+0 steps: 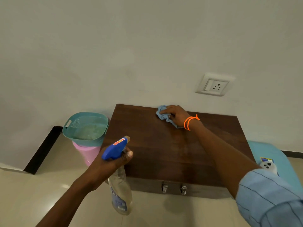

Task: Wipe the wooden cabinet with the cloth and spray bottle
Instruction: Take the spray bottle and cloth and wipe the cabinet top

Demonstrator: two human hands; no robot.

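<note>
Cabinet (172, 153) sits in the middle of the frame, pushed up against the wall, and it looks like the wipe-down is partway through. Its dark wood top has a hazy, smeared patch around the center, which I'd guess is sprayed cleaner that's been rubbed around a bit. The front face with the two metal handles (174, 189) doesn't look touched as far as I can tell, so I'd say the rest of the top, the sides and the front are all left.

Starting from the bottom of the frame: left hand (113, 163) is lower center-left, fingers wrapped tight around the neck of the bottle (120, 185), one fingertip up by the trigger under the blue spray head, nozzle aimed over the cabinet. The bottle hangs just off the near left corner, not resting on anything.

Further up, right hand (176, 115) is at the far edge of the top, near the wall, fingers curled over a bunched-up blue cloth (163, 113) and pressing it onto the wood. Orange cord (190, 122) on that wrist.
</note>
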